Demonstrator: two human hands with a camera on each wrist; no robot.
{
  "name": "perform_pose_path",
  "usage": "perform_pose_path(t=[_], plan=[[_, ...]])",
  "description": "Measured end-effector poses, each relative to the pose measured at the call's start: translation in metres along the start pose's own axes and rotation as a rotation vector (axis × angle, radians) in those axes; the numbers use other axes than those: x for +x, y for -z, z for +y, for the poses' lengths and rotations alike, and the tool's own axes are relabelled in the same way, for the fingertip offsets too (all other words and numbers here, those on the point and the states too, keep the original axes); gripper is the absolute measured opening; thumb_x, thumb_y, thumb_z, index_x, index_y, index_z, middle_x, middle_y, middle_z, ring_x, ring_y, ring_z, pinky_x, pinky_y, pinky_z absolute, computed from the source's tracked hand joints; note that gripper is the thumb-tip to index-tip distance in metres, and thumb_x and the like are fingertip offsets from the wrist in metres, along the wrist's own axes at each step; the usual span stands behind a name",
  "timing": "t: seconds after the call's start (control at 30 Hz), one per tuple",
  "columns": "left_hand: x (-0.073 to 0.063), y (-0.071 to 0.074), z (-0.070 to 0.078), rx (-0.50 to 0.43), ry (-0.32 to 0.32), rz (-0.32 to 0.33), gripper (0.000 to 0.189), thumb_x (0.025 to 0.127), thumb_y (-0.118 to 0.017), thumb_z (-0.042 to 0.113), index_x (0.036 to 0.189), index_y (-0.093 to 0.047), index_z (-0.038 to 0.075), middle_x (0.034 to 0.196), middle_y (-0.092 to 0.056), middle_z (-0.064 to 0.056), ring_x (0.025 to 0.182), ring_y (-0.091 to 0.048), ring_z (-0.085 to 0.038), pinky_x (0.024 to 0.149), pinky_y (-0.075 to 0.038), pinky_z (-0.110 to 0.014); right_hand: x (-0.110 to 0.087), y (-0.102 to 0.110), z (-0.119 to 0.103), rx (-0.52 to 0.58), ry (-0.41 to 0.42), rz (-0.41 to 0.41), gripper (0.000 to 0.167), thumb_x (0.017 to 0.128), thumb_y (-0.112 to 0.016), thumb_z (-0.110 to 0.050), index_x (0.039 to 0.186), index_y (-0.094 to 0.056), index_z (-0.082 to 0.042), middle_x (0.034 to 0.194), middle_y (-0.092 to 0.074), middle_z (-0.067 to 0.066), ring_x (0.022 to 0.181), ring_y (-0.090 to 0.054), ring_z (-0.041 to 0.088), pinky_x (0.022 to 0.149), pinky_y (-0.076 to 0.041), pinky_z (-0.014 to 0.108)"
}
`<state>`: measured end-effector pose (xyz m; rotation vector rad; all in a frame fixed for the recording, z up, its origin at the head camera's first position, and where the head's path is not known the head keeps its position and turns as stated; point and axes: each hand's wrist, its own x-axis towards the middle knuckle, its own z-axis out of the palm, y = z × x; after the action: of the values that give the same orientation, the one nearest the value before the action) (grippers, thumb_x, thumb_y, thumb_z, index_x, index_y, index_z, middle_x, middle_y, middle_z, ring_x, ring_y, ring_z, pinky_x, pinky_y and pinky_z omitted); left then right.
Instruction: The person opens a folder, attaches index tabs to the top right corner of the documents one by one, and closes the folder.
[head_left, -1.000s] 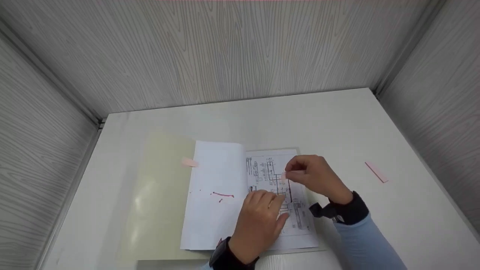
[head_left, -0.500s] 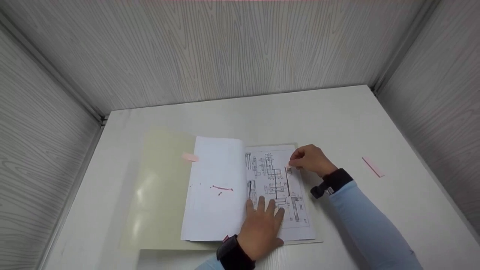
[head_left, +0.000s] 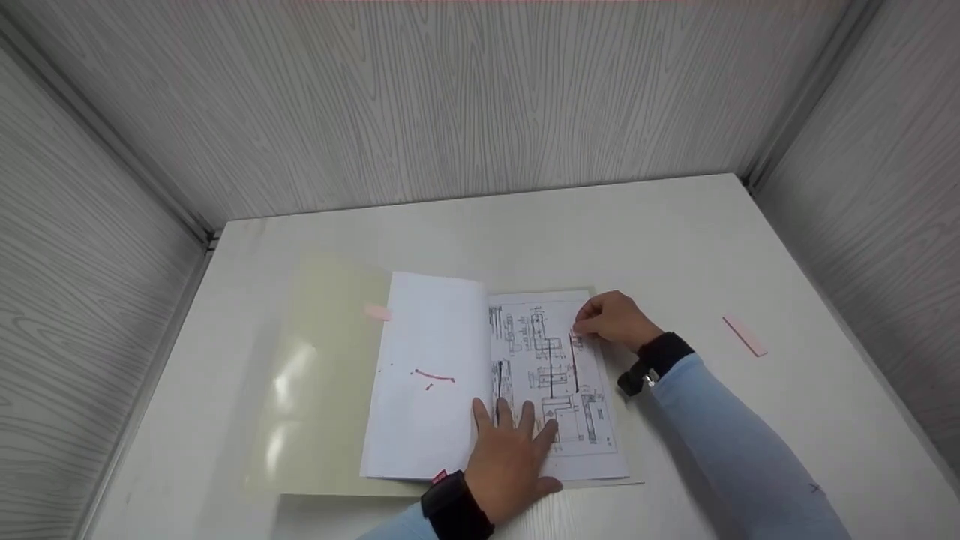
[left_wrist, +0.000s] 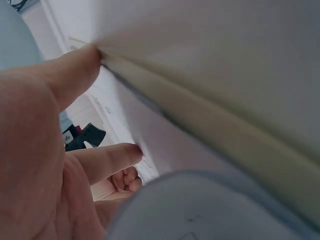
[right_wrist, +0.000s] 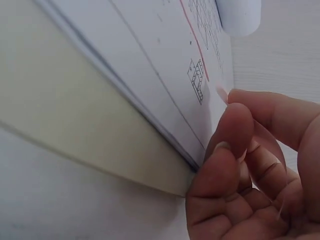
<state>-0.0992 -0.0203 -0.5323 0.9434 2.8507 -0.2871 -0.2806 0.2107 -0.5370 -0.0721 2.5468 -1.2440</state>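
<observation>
A booklet with a pale yellow-green cover [head_left: 315, 390] lies spread on the table. Its right page [head_left: 559, 352] bears printed line drawings with dark strokes, while the left page [head_left: 431, 330] is white with a few red marks. My left hand [head_left: 510, 461] rests with fingers spread on the lower part of the drawing page. Near that page's upper right edge, my right hand [head_left: 616, 321] pinches a small pale pink sticky tab [right_wrist: 222, 95] between thumb and fingertips, mostly covered by the fingers. A similar pink tab [head_left: 377, 311] sticks out from the left page's outer edge.
A thin pad of pink sticky strips [head_left: 745, 335] lies on the white table [head_left: 645, 232] to the right of the booklet. Grey wood-grain panels [head_left: 480, 105] stand at the back and both sides.
My left hand has flattened and spread on the lower page. The right hand has moved slightly up toward the page's right edge, still pinching the tab.
</observation>
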Motion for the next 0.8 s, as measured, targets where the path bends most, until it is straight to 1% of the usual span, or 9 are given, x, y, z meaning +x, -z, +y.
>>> perform_pose_path(t=[0.17, 0.57, 0.8], plan=[[-0.0017, -0.0022, -0.0011, -0.018, 0.003, 0.02, 0.081, 0.08, -0.044, 0.079, 0.146, -0.041, 0.032, 0.145, -0.044, -0.014, 0.123, -0.045, -0.05, 0.094, -0.023, -0.077, 0.0014, -0.001, -0.0005, -0.013, -0.02, 0.0, 0.014, 0.081, -0.074, -0.018, 0.09, -0.07, -0.007, 0.086, -0.065, 0.007, 0.077, -0.058, 0.021, 0.067, -0.047, 0.03], [-0.0006, -0.0058, -0.0009, -0.021, 0.003, 0.025, 0.082, 0.079, -0.043, 0.08, 0.146, -0.04, 0.033, 0.145, -0.044, -0.013, 0.123, -0.045, -0.05, 0.094, -0.024, -0.077, -0.0005, -0.004, -0.0067, -0.057, -0.059, 0.021, 0.013, 0.081, -0.074, -0.018, 0.087, -0.07, -0.007, 0.082, -0.065, 0.005, 0.073, -0.058, 0.02, 0.063, -0.046, 0.029], [-0.0004, -0.0049, -0.001, -0.006, -0.003, 0.018, 0.081, 0.08, -0.041, 0.08, 0.146, -0.04, 0.033, 0.146, -0.044, -0.013, 0.123, -0.045, -0.05, 0.095, -0.024, -0.076, 0.0006, -0.0032, -0.0056, -0.075, -0.043, 0.02, 0.012, 0.081, -0.074, -0.017, 0.086, -0.071, -0.007, 0.079, -0.065, 0.004, 0.071, -0.057, 0.019, 0.062, -0.045, 0.029]])
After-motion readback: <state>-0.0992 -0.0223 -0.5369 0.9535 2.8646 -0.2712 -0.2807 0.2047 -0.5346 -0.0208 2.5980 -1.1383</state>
